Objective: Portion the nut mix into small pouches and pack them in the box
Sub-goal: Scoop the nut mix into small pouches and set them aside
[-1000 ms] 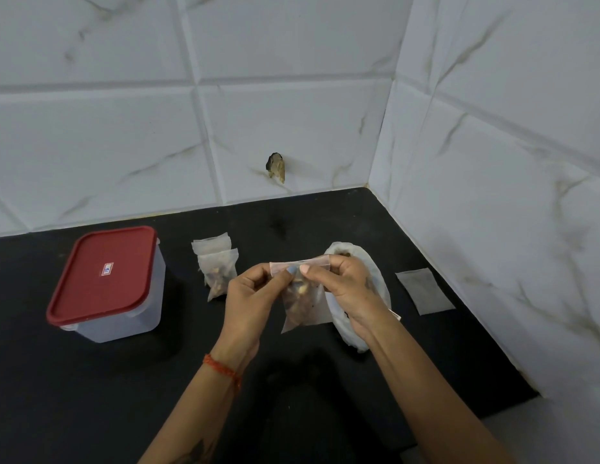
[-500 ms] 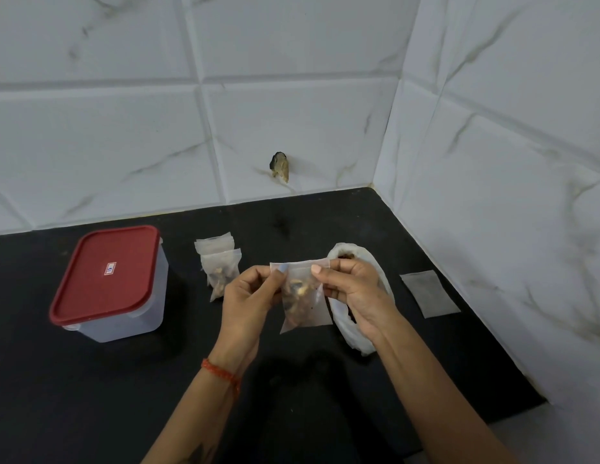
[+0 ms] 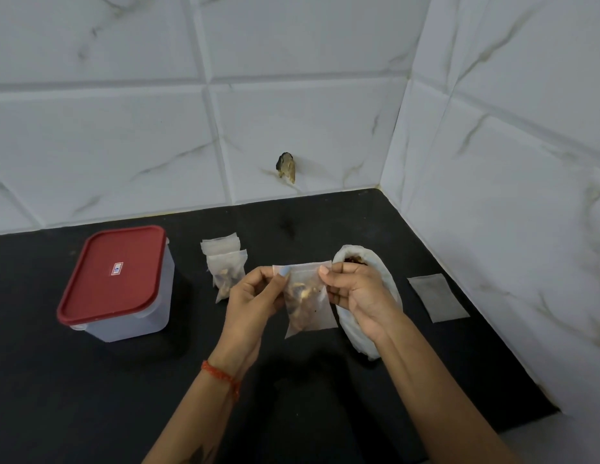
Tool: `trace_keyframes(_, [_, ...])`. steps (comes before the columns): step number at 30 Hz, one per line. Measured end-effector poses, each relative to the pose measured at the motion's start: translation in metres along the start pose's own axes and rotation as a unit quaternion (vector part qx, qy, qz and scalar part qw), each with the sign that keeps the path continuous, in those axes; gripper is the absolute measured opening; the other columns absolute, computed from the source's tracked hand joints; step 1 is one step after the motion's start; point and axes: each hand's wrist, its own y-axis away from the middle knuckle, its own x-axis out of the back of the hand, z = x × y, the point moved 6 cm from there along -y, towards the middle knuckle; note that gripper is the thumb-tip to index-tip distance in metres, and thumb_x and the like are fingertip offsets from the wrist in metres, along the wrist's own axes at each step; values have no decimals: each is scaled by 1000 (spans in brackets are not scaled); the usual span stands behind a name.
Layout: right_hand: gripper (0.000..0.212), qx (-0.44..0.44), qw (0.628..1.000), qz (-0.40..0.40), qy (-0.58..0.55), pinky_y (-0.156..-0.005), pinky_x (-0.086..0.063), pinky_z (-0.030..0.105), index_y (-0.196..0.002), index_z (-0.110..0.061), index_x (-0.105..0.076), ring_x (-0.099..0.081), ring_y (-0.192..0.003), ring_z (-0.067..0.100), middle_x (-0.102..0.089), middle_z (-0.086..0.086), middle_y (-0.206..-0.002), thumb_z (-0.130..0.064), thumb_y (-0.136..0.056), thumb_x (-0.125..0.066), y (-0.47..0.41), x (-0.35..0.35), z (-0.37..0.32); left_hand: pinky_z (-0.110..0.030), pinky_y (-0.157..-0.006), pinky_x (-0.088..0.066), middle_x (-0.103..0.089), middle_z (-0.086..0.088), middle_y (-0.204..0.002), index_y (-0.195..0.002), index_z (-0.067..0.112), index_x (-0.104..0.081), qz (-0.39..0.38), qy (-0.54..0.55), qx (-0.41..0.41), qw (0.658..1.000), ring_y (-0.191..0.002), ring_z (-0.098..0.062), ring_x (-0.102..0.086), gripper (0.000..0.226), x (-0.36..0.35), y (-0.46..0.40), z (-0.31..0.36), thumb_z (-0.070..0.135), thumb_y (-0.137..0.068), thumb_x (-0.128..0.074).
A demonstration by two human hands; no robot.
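Above the black counter [image 3: 91,396], a filled pouch [image 3: 307,296] is pinched at its top corners by the left hand [image 3: 255,296] and right hand [image 3: 359,293], probably so the strip can be sealed before boxing.

single head-worn camera, looking forward and down, sitting close above the black counter [image 3: 91,396], facing a tiled wall corner [image 3: 389,162]

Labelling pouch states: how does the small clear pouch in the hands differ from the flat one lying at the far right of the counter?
The small clear held pouch carries nut mix; the flat clear pouch looks empty. The held pouch hangs upright, pinched at its top corners by the left hand and right hand; the flat pouch lies untouched on the black counter. Both are translucent plastic, similar in size.
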Motion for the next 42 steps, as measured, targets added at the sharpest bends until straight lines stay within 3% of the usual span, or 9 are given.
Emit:
trace_keyframes(4, [8,4,1000,-17,26,-80,-51,29,-81,-13,-72,-64,-83,18,-70,7,-83,-15,-86,-66,-1,-6,2,-42,-83,-53,-67,-11,-86,-90,5,-63,5,-39,10,999,-85,-23,-64,14,1,-2,-3,17,-83,-64])
trace_keyframes(7, [12,9,998,-33,61,-86,-52,35,-90,-11,-71,-64,-87,20,-70,10,-89,-21,-85,-67,-2,-11,2,-35,-79,-55,-70,-10,-86,-88,6,-67,25,-66,9,997,-82,-18,-67,8,5,-4,-3,11,-88,-61])
trace_keyframes(14, [7,10,995,-16,99,-86,-52,32,-86,-12,-72,-67,-86,16,-72,4,-83,-15,-86,-66,-11,-21,8,-31,-79,-56,-72,-10,-85,-91,5,-69,35,-68,31,997,-83,-19,-68,10,14,-9,-7,8,-89,-59])
trace_keyframes(18, [8,17,996,5,82,-87,-53,38,-86,-11,-73,-65,-87,21,-71,15,-92,-18,-84,-69,-19,-20,14,-28,-78,-57,-73,-8,-92,-93,5,-69,24,-34,63,997,-90,-17,-70,16,27,-13,-11,14,-92,-56])
trace_keyframes(22, [6,1,997,17,75,-75,-56,29,-85,-12,-73,-67,-81,16,-72,8,-86,-17,-85,-69,-32,-25,28,-25,-75,-57,-73,-5,-90,-91,7,-70,66,-40,64,995,-87,-14,-70,14,47,-17,-20,11,-92,-57])
trace_keyframes(28, [9,-44,994,30,92,-60,-55,25,-82,-4,-70,-65,-71,18,-68,12,-81,-12,-86,-68,-55,-42,77,-40,-85,-57,-73,-11,-94,-87,12,-73,162,-96,115,975,-92,-25,-70,11,87,-27,-66,15,-90,-63])
trace_keyframes(32, [12,-43,991,25,128,-57,-53,22,-75,-12,-68,-64,-69,14,-67,4,-76,-12,-87,-67,-74,-60,96,-40,-81,-58,-72,-5,-85,-82,19,-72,222,-158,89,958,-86,-23,-70,9,114,-30,-75,19,-88,-65])
trace_keyframes(38, [14,33,975,33,219,-77,-59,42,-81,-21,-71,-70,-80,22,-72,5,-84,-12,-89,-64,-111,-85,88,-28,-72,-56,-65,1,-81,-79,23,-55,295,-259,0,920,-76,-14,-65,17,132,-54,-46,15,-85,-68])
trace_keyframes(42, [4,70,961,60,261,-78,-58,37,-86,-15,-68,-68,-79,16,-69,1,-82,-12,-87,-65,-129,-92,86,-21,-64,-50,-63,3,-75,-83,16,-56,302,-280,-24,911,-68,-10,-62,12,136,-70,-43,16,-86,-68])
